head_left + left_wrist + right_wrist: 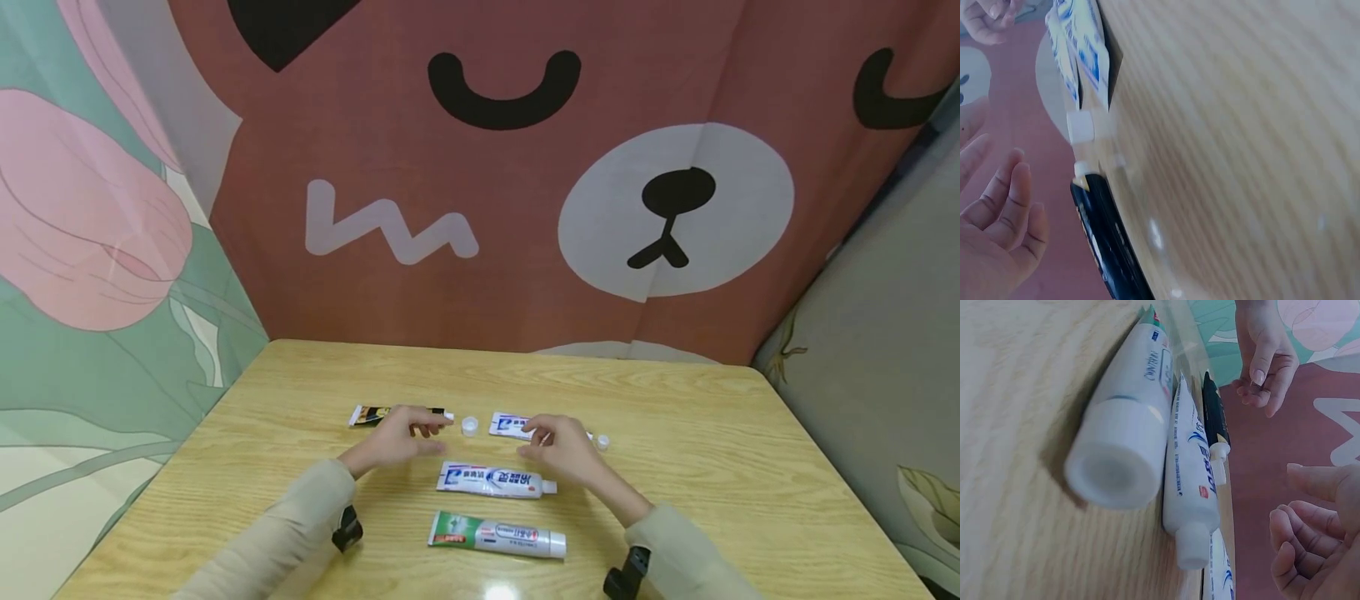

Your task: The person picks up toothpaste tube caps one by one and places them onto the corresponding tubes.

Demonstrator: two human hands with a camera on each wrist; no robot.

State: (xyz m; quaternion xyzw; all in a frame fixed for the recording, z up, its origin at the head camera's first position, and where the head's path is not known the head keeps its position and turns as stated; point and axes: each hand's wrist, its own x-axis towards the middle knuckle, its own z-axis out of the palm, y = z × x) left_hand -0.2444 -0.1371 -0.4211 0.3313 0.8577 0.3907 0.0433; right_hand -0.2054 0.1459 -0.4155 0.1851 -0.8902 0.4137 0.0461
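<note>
My left hand point(396, 437) hovers over a black toothpaste tube point(367, 415), its fingers loosely bent around nothing. Beside that tube's nozzle end stands a small white cap point(469, 427). Over on the right, my right hand point(561, 448) hangs above a white-and-blue toothpaste tube point(508, 425) and partly hides it; thumb and fingers are apart and grasp nothing. Another white cap point(603, 442) is at that tube's right end. Nearer me lie a second white-and-blue toothpaste tube point(491, 481) and a green-and-white toothpaste tube point(498, 535), both with their white caps point(1113, 469) toward the right.
The wooden table point(675, 500) carries all the tubes in its middle. A brown curtain with a bear print point(510, 208) hangs behind its far edge, with a floral cloth point(90, 250) on the left and a grey one point(885, 317) on the right.
</note>
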